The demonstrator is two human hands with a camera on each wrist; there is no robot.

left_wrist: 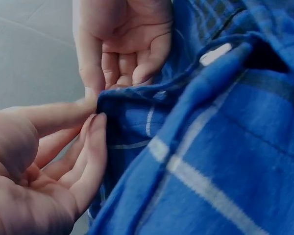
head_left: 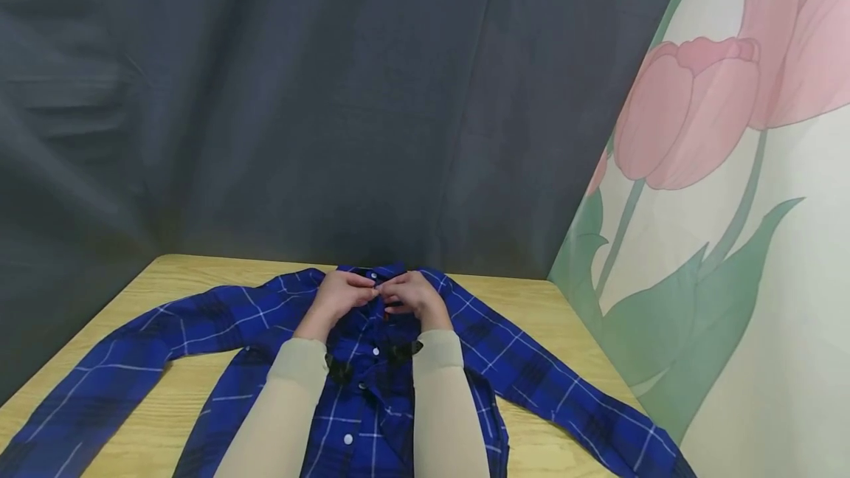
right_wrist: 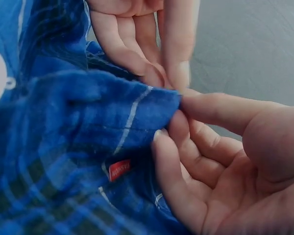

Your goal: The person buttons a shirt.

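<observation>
A blue plaid button-up shirt (head_left: 392,426) lies front up, its sleeves spread to both sides. My left hand (head_left: 341,293) and right hand (head_left: 413,292) meet at the top of its front, just below the collar (head_left: 392,269). In the left wrist view, the left thumb and fingertips (left_wrist: 95,122) pinch a corner of the blue cloth. From the other side, the right thumb and fingers (right_wrist: 171,147) pinch the same edge, fingertips against the left ones. A small red label (right_wrist: 119,169) shows below that edge. A white button (left_wrist: 215,54) sits further along the cloth.
The shirt rests on a light wooden table (head_left: 551,330). A dark curtain (head_left: 332,109) hangs behind the table. On the right stands a wall (head_left: 810,316) painted with pink tulips. More white buttons (head_left: 348,439) run down the shirt front between the forearms.
</observation>
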